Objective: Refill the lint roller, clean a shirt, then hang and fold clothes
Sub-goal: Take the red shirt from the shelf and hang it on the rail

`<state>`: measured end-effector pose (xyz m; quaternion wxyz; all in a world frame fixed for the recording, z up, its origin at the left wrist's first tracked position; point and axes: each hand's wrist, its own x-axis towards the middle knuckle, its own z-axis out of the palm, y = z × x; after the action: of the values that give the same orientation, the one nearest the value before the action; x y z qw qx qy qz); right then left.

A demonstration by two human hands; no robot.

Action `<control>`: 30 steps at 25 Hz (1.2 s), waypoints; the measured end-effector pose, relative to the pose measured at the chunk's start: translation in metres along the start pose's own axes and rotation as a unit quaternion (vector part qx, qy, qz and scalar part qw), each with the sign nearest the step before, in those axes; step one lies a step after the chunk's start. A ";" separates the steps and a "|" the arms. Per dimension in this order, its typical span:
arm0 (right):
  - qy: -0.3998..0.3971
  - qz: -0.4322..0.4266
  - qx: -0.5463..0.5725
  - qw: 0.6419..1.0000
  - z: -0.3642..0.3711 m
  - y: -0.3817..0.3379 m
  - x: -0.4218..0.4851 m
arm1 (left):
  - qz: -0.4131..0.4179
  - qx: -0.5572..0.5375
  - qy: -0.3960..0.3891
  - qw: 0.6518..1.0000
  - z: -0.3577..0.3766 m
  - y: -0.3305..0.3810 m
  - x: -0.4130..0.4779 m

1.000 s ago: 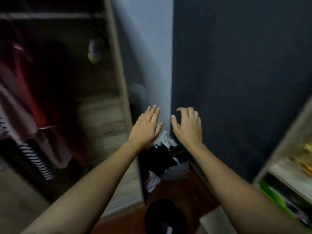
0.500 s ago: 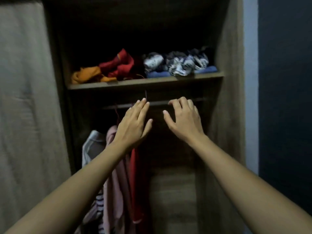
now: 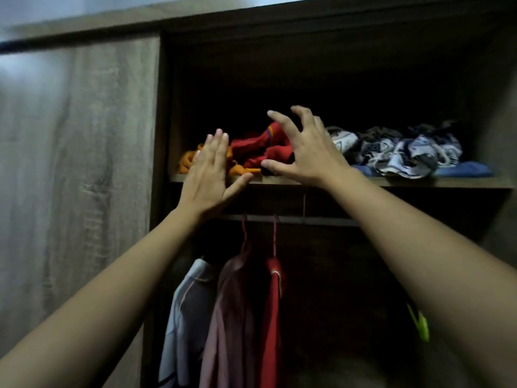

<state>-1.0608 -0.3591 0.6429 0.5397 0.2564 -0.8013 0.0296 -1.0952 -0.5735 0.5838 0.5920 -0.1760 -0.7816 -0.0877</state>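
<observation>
Both hands are higher than half a second ago, up from the rail (image 3: pixel 321 220) to the shelf (image 3: pixel 419 182) at mid-frame. The left hand (image 3: pixel 208 172) is flat with straight fingers, before the orange cloth (image 3: pixel 186 161). The right hand (image 3: pixel 307 155) is spread wide and empty, in front of the red clothes (image 3: pixel 251 148). Shirts (image 3: pixel 229 317) hang at lower centre.

Both arms reach up, left hand (image 3: pixel 208 175) flat with straight fingers, right hand (image 3: pixel 303 152) spread, fingers slightly curled.
</observation>
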 end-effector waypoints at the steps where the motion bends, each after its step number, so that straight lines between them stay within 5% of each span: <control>1: -0.024 -0.003 0.003 1.000 0.002 -0.001 0.015 | -0.011 0.017 -0.030 0.999 0.003 -0.006 0.004; 8: -0.234 0.034 0.014 0.972 0.023 0.003 0.061 | -0.029 0.080 -0.091 0.992 0.024 -0.019 0.005; 16: 0.028 0.082 0.093 0.992 -0.017 0.008 0.057 | -0.026 0.065 -0.103 0.992 0.023 -0.020 0.005; 23: 0.118 0.136 0.111 0.977 -0.101 0.010 0.047 | -0.069 -0.023 -0.121 0.990 0.008 -0.007 0.010; 30: 0.127 0.155 0.082 0.976 -0.167 -0.003 0.029 | -0.044 -0.256 0.021 0.965 -0.045 0.073 0.050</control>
<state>-0.9259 -0.3181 0.7369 0.6032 0.1663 -0.7509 0.2113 -1.0396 -0.5130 0.6393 0.5393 -0.2858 -0.7270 -0.3146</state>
